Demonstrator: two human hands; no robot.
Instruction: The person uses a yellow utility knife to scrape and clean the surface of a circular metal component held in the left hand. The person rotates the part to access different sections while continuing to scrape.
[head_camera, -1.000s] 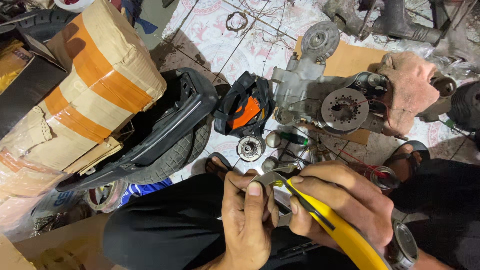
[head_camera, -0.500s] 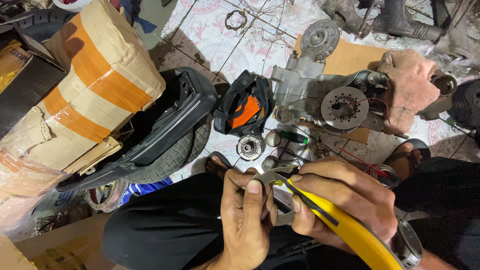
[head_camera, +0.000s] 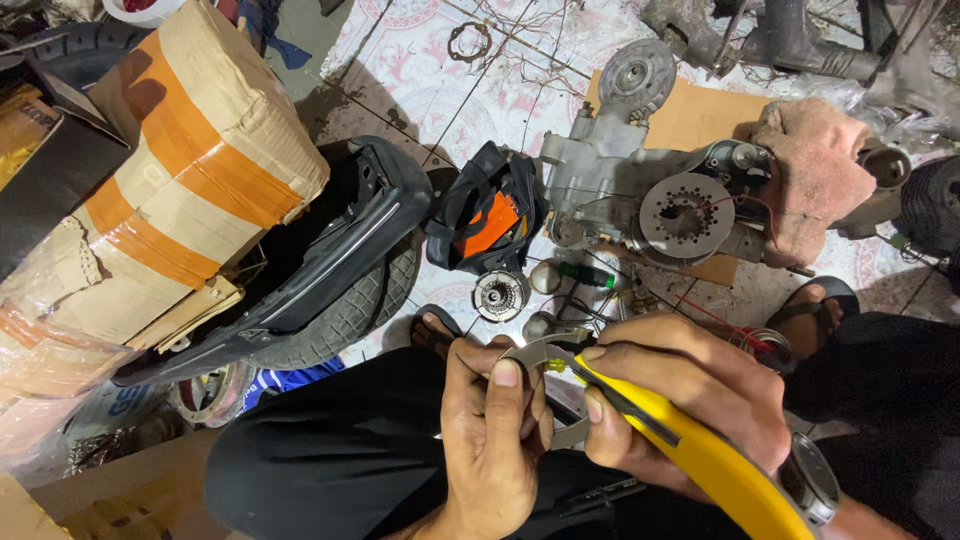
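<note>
The left hand (head_camera: 492, 440) is curled shut, with its thumb pressed flat on a thin grey gasket (head_camera: 540, 352). The gasket is a curved strip, and it sits above the person's black-clad lap, just in front of the knees. The right hand (head_camera: 690, 400) is wrapped tight around a yellow tool (head_camera: 700, 452) with a black stripe. The tip of the tool touches the gasket right beside the left thumb. A watch (head_camera: 812, 482) is on the right wrist.

On the tiled floor, near the far edge, lies a grey engine part (head_camera: 650, 195) on a piece of cardboard (head_camera: 700, 115). A dirty rag (head_camera: 815, 170) rests on it. Near the left edge is a big taped box (head_camera: 170, 200). A tyre (head_camera: 350, 310) lies just beside it.
</note>
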